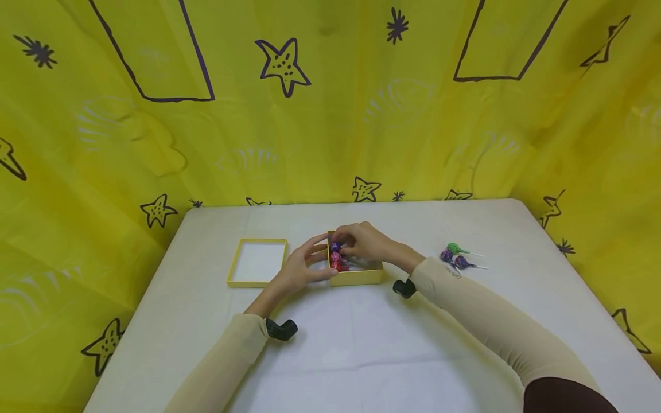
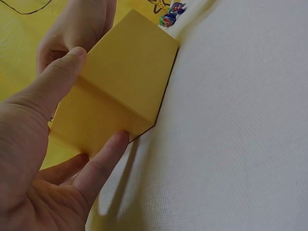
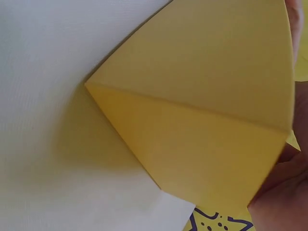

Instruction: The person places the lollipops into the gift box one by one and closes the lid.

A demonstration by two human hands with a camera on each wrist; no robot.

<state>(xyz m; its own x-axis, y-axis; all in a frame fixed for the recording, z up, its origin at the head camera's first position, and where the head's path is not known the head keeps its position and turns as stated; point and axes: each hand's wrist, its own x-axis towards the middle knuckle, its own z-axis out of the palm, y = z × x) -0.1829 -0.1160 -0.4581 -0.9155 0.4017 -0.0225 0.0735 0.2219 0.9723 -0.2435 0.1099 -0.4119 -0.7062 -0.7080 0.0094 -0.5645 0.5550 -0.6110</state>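
- Seen from the head camera, our left hand (image 1: 298, 269) steadies the small yellow box (image 1: 356, 276) at its left side, thumb on the near left corner and fingers stretched along the far part of that side.
- The left wrist view shows the same hold from close up: our thumb (image 2: 53, 84) lies against one face of the box (image 2: 127, 72) and a finger (image 2: 103, 161) presses the lower edge, the fingers mostly straight and bracing the box rather than wrapped round it.
- Our right hand (image 1: 364, 242) is over the open top of the box, fingers curled down onto the wrapped lollipops (image 1: 337, 257) inside; it seems to pinch one of them, though we cannot see the fingertips clearly.
- The lollipops in the box show red, pink and purple wrappers, packed at the left end of the box.
- The box sits near the middle of the white desk (image 1: 361, 355), flat on its base.
- The right wrist view is filled almost wholly by a corner of the box (image 3: 202, 120) over the desk, with only a slice of a hand (image 3: 284, 202) at the lower right edge.
- The box lid (image 1: 257, 262) lies open side up just left of our left hand, apart from the box.
- Three loose lollipops (image 1: 455, 256), green and purple, lie on the desk well to the right of the box, sticks pointing right.
- Yellow cloth with dark stars (image 1: 284, 64) hangs behind and beside the desk.
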